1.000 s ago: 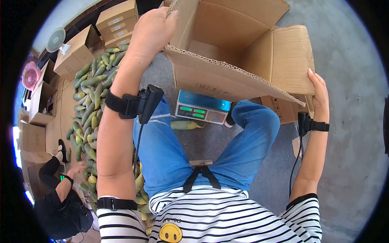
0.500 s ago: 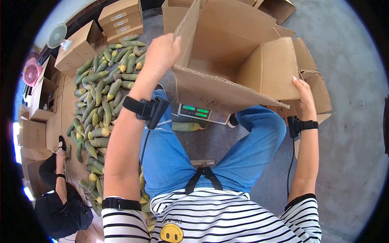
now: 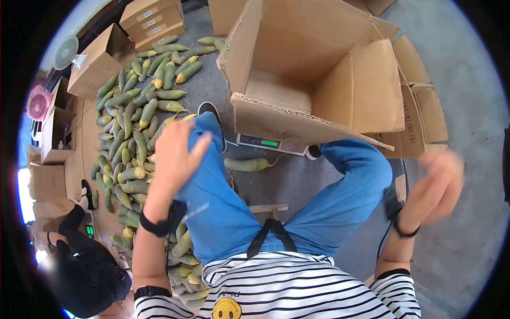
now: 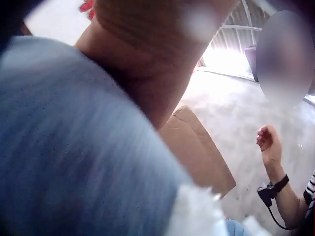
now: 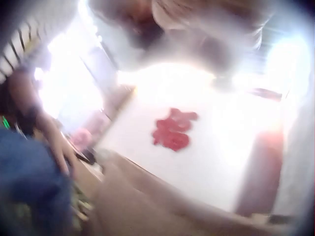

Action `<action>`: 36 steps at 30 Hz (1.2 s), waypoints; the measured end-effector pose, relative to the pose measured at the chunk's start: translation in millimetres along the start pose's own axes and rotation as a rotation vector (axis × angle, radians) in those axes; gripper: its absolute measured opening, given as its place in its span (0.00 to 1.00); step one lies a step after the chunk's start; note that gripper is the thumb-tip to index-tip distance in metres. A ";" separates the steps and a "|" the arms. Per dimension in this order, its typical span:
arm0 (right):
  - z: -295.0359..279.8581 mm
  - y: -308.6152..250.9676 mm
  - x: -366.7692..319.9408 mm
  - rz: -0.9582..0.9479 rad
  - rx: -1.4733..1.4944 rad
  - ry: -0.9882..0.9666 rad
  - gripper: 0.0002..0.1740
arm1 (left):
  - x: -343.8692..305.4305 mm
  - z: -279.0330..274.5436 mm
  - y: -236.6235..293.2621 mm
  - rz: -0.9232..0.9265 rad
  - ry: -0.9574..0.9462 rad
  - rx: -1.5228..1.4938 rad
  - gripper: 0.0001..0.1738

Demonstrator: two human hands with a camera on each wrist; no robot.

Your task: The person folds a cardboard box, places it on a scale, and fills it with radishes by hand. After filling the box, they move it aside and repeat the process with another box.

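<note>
An open cardboard box [image 3: 287, 114] with its flaps spread rests over a scale [image 3: 271, 143], whose lit green display shows below the front flap. My left hand [image 3: 178, 154] is off the box, above the left knee, with its fingers extended and nothing held. Out to the right of the box is my right hand [image 3: 438, 186], blurred and empty; its fingers look loosely bent, as they do in the left wrist view, where the right hand [image 4: 269, 147] is raised in the air. The box's inside is bare down to its bottom.
Many green radishes [image 3: 141, 143] lie piled on the left, and a single radish [image 3: 247, 164] lies between the legs. More cardboard boxes [image 3: 425, 114] stand right and behind. A person in black [image 3: 87, 271] is at lower left, near a pink fan [image 3: 40, 102].
Both hands have let go of the box flaps. The left hand has come down toward the knee and the right has moved outward and down. The box has shifted slightly, its inside showing more.
</note>
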State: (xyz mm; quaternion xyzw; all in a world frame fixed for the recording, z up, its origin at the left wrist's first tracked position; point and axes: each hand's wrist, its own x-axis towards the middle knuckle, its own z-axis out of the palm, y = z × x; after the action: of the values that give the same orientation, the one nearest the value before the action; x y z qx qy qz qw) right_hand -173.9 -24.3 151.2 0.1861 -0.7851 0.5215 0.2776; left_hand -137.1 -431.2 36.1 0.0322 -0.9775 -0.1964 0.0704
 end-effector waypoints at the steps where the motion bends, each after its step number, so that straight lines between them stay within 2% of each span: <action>1: 11.4 -37.4 -11.5 -0.123 -0.215 -0.432 0.06 | -7.0 1.4 4.5 0.002 -0.008 0.000 0.25; 2: 45.9 -33.1 -3.6 -0.504 -0.043 -0.783 0.08 | -10.5 2.5 11.1 0.067 0.100 0.127 0.24; 3: 97.7 -24.7 -31.4 -0.579 0.025 -0.616 0.13 | -11.3 5.0 14.2 0.130 0.206 0.255 0.23; 4: 126.7 -2.6 -54.0 -0.501 0.030 -0.817 0.11 | -10.2 6.8 11.7 0.128 0.198 0.261 0.23; 5: 154.5 30.2 -76.4 -0.327 0.017 -1.066 0.09 | -6.7 8.4 7.9 0.103 0.168 0.217 0.22; 6: 183.0 71.7 -105.8 -0.207 0.037 -1.137 0.09 | -3.8 9.0 4.5 0.079 0.137 0.173 0.22; 9: 238.1 174.2 -171.3 -0.202 -0.274 -1.240 0.09 | -1.1 8.6 1.2 0.059 0.120 0.137 0.21; 11: 259.0 206.4 -194.2 -0.190 -0.322 -1.262 0.10 | -0.9 6.0 -0.1 0.042 0.121 0.113 0.21; 13: 272.6 223.8 -220.7 -0.080 -0.459 -1.533 0.22 | -0.4 2.7 -0.4 -0.011 0.106 0.078 0.19; 14: 280.6 242.8 -244.5 0.005 -0.432 -1.564 0.29 | -0.4 1.6 -1.4 -0.017 0.090 0.080 0.19; 16: 291.8 298.2 -319.2 0.073 -0.299 -1.182 0.34 | -0.3 -0.5 -4.5 -0.040 0.062 0.061 0.20; 17: 287.0 269.6 -278.5 -0.122 -0.408 -1.234 0.37 | -0.7 -1.4 -6.3 -0.048 0.055 0.067 0.20; 18: 286.9 267.3 -276.6 -0.121 -0.394 -1.239 0.37 | -1.2 -2.3 -7.6 -0.050 0.049 0.070 0.20; 26: 287.1 274.1 -299.8 0.260 -0.260 -1.346 0.38 | 0.1 -6.9 -17.7 -0.077 -0.005 0.069 0.20; 32: 288.2 280.1 -315.2 0.541 -0.270 -1.419 0.39 | 6.4 -3.6 -12.9 -0.034 0.079 0.030 0.19; 33: 287.7 244.2 -267.2 0.711 -0.242 -1.495 0.43 | 6.0 -3.0 -11.5 -0.006 0.106 0.019 0.18; 34: 279.6 232.5 -276.8 0.604 -0.097 -1.227 0.39 | 5.4 -2.1 -9.5 -0.014 0.120 0.023 0.18; 36: 282.0 218.3 -249.0 0.562 -0.311 -1.451 0.38 | 3.5 -0.1 -7.1 -0.012 0.134 0.012 0.16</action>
State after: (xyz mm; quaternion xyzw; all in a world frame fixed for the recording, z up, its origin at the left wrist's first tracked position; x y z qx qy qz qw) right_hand -175.7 -199.3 -247.0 0.2334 -0.8515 0.2050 -0.4224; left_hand -140.3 -438.1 33.9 0.0514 -0.9715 -0.1883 0.1346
